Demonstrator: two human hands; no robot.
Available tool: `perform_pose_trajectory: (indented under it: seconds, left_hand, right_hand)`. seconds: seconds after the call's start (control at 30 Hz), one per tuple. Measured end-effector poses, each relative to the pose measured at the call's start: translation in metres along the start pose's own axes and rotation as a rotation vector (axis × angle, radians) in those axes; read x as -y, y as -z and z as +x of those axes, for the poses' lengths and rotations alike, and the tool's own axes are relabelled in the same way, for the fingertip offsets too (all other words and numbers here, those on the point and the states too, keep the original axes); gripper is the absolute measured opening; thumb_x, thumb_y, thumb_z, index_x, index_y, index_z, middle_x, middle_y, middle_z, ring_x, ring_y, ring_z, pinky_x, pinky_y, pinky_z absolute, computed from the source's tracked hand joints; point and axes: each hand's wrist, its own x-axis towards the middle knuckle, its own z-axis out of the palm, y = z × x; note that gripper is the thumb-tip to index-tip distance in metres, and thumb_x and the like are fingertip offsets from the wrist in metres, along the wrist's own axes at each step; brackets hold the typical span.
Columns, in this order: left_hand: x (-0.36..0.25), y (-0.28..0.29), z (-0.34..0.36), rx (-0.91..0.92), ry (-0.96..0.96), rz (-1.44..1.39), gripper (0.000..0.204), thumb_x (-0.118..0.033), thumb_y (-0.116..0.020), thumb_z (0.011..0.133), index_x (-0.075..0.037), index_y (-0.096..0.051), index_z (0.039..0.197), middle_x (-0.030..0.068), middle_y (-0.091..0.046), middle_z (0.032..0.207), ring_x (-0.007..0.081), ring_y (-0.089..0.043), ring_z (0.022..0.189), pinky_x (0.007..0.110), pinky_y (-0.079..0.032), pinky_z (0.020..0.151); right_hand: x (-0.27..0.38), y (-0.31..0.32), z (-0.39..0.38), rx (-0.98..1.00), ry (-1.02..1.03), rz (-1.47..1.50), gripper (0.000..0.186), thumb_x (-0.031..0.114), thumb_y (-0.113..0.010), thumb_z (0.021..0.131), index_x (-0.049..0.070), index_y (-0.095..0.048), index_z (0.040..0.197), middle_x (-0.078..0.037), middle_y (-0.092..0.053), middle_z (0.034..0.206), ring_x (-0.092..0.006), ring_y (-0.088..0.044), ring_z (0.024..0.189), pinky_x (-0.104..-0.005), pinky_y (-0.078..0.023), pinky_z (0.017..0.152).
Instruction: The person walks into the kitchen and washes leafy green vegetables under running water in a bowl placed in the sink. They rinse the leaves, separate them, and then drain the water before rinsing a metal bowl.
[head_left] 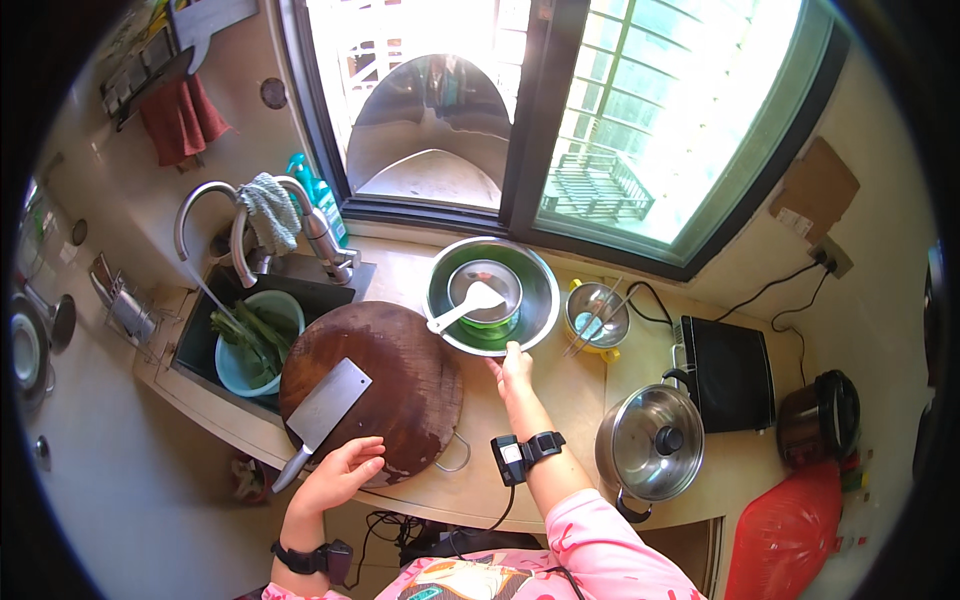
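Observation:
My left hand hovers over the near edge of a round wooden chopping board, fingers loosely stretched and holding nothing. Beside it a cleaver lies flat on the board, its handle jutting past the near-left edge. My right hand grips the near rim of a large metal bowl, thumb at the rim and fingers partly hidden below. Inside that bowl are a smaller metal bowl, a white scoop across it, and something green.
Left, the sink holds a light blue basin of leafy greens under running tap water. To the right are a yellow-handled bowl with chopsticks across it, a lidded pot, a black flat appliance and a red bag.

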Motion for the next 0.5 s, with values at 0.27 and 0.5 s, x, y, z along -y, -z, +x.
perform_pose_trajectory:
  seconds: [0.27,0.5]
  left_hand:
    - [0.018,0.012,-0.017,-0.110,-0.028,-0.049,0.041,-0.019,-0.056,0.090,0.001,-0.045,0.124,0.0128,-0.056,0.116,0.0172,-0.054,0.104,0.029,-0.045,0.089]
    - [0.015,0.026,0.011,-0.271,-0.118,-0.379,0.055,-0.034,-0.052,0.092,-0.001,-0.034,0.133,0.0170,-0.053,0.116,0.0202,-0.059,0.095,0.030,-0.049,0.081]
  right_hand:
    - [0.012,-0.018,-0.016,-0.015,0.049,-0.166,0.020,0.010,-0.045,0.083,-0.004,-0.052,0.094,-0.011,-0.058,0.089,-0.0228,-0.062,0.078,-0.0367,-0.057,0.061]
    - [0.056,-0.028,-0.059,0.153,0.115,-0.424,0.023,0.015,-0.048,0.079,-0.006,-0.051,0.087,-0.015,-0.057,0.079,-0.0281,-0.063,0.069,-0.0419,-0.057,0.059]
